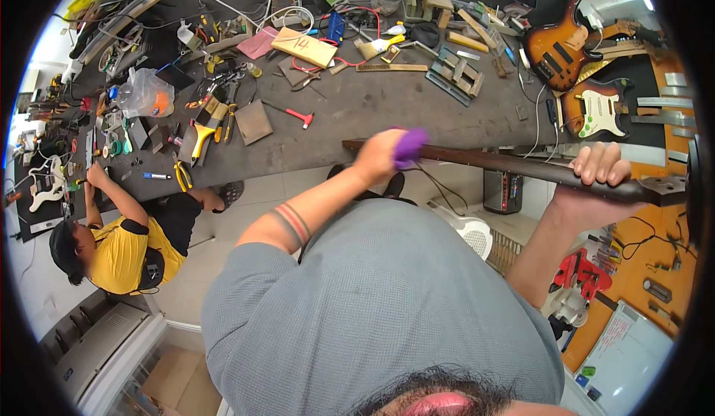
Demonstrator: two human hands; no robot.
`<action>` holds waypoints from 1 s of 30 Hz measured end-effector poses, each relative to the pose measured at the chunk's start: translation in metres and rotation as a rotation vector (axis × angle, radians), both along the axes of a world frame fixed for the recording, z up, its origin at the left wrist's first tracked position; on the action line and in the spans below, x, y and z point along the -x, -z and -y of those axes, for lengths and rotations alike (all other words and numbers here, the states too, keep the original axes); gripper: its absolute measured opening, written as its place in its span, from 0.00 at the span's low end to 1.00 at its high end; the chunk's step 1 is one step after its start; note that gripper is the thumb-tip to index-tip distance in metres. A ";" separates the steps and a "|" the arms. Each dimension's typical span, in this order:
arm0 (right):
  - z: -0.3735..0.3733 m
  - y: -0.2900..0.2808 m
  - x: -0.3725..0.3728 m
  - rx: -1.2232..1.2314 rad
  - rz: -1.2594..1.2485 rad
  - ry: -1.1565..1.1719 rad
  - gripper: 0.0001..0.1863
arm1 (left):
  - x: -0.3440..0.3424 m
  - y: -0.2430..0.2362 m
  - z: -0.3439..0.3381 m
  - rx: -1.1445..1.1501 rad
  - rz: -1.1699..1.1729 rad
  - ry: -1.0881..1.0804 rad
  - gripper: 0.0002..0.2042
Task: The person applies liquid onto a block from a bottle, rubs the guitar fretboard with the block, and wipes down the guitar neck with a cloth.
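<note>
Dark wooden neck point(506, 164) is up along the front edge of the table point(342, 107), right hand point(599, 172) with fingers curled over it near the right end, thumb hidden. Left hand point(376, 157) has a purple cloth point(410, 148) on it, but the cloth covers those fingertips, so can't tell if they're pinching or flat. Handwriting shows on 2 things, the tan block point(304, 48) and whiteboard point(629, 364), the latter tiny.
</note>
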State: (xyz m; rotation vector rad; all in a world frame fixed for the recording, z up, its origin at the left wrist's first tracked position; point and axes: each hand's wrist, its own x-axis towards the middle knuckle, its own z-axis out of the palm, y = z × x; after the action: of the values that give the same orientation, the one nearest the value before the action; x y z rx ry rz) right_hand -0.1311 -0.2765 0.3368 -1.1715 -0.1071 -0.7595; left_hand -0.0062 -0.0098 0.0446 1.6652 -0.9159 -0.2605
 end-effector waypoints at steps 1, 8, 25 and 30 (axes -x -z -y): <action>-0.003 -0.001 -0.001 -0.002 -0.006 -0.009 0.38 | -0.002 0.058 -0.028 0.001 0.256 -0.191 0.18; 0.010 0.012 -0.002 -0.069 -0.037 0.206 0.38 | 0.007 0.121 -0.026 -0.042 0.078 -0.486 0.17; 0.152 0.111 0.062 -0.510 -0.154 0.486 0.26 | -0.029 0.127 -0.065 -0.178 0.242 -0.188 0.22; 0.134 0.097 0.036 -0.476 -0.121 0.471 0.25 | 0.005 0.040 0.039 -0.180 0.122 0.121 0.24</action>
State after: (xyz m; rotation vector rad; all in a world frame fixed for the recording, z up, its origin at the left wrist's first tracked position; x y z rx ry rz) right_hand -0.1666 -0.4108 0.2395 -0.7855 0.4449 -1.0534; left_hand -0.0117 -0.0488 0.0050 1.8090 -1.1140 -0.3344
